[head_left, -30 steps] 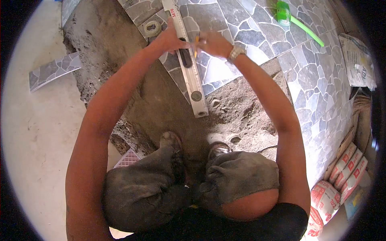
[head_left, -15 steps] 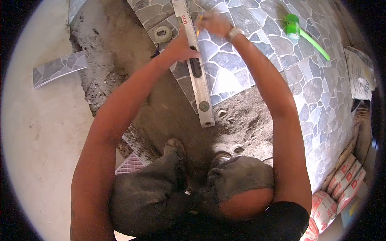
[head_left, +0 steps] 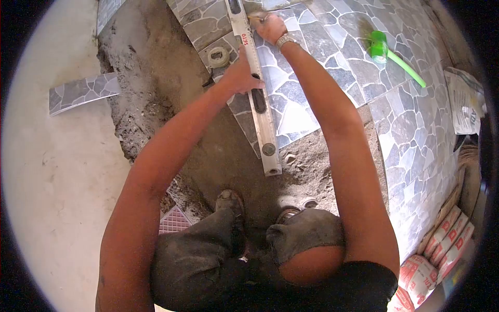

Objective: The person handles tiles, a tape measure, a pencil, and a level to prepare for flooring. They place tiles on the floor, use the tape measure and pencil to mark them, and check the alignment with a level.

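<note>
Left grip (head_left: pixel 241 75) presses level (head_left: pixel 262 112); right grip (head_left: pixel 270 28) at level edge.

Green mallet (head_left: pixel 380 44) lying on the laid stone-pattern floor tiles (head_left: pixel 410 125), handle pointing to the right. Round tape measure (head_left: pixel 218 55) on a tile at the edge of the sand bed (head_left: pixel 156 93). Curved tile offcut (head_left: pixel 83 92) on bare concrete floor (head_left: pixel 57 171), touching the sand's left edge. Pink ribbed tile (head_left: pixel 174 221) face down by the sand's near edge. Printed sacks (head_left: pixel 447 244) stacked at lower right. Crumpled paper bag (head_left: pixel 465 96) at far right.
</note>
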`<action>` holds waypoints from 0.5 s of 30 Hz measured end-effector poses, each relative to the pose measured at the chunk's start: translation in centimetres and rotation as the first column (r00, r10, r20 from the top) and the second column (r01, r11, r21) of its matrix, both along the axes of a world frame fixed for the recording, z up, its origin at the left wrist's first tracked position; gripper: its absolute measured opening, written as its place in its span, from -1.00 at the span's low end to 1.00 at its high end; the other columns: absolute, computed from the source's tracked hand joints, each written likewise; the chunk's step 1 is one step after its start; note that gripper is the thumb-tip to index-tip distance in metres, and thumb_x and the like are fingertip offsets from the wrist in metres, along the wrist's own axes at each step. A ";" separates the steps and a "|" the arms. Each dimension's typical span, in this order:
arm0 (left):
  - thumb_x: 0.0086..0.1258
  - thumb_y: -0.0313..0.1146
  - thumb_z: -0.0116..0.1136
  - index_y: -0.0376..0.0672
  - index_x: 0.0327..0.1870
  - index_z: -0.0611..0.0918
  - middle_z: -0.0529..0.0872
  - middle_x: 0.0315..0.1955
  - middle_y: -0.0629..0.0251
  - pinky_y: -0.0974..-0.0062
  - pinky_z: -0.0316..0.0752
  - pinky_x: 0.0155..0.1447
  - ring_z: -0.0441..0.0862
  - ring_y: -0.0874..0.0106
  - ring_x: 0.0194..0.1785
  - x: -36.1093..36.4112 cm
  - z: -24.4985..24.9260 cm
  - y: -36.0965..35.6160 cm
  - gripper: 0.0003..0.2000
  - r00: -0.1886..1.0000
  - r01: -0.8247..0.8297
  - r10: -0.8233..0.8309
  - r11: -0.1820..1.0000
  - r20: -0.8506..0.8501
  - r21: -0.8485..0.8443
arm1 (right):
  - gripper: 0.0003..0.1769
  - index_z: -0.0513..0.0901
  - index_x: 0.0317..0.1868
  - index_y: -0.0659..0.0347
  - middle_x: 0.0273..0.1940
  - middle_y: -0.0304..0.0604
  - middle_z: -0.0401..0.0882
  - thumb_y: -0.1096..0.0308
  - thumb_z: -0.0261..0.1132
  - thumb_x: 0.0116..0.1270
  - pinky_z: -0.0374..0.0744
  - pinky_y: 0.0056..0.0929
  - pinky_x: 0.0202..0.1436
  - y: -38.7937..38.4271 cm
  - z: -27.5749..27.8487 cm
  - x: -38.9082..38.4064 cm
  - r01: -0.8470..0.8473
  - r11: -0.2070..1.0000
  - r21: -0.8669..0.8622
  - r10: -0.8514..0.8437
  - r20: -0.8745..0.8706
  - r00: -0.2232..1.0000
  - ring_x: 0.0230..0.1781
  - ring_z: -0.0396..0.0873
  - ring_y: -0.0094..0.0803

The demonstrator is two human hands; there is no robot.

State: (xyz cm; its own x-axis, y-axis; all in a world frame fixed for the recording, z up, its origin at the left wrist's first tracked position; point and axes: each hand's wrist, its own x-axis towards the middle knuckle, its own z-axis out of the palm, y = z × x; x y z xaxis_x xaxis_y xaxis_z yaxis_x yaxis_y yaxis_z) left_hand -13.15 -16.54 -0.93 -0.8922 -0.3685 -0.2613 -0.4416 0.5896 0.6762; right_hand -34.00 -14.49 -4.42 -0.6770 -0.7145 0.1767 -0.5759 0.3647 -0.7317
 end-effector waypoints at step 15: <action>-0.04 -0.31 0.51 -0.31 0.45 -0.43 0.56 -0.01 -0.20 0.30 0.67 -0.42 0.69 0.12 -0.20 -0.2 2.5 0.7 0.29 0.990 -0.068 0.041 0.978 0.137 0.197 | -0.69 0.66 -0.30 0.21 -0.65 -0.07 0.53 0.30 0.02 0.48 0.54 -0.35 -0.65 20.4 3.7 12.3 -0.486 0.833 0.263 0.552 -0.357 0.754 -0.75 0.51 -0.34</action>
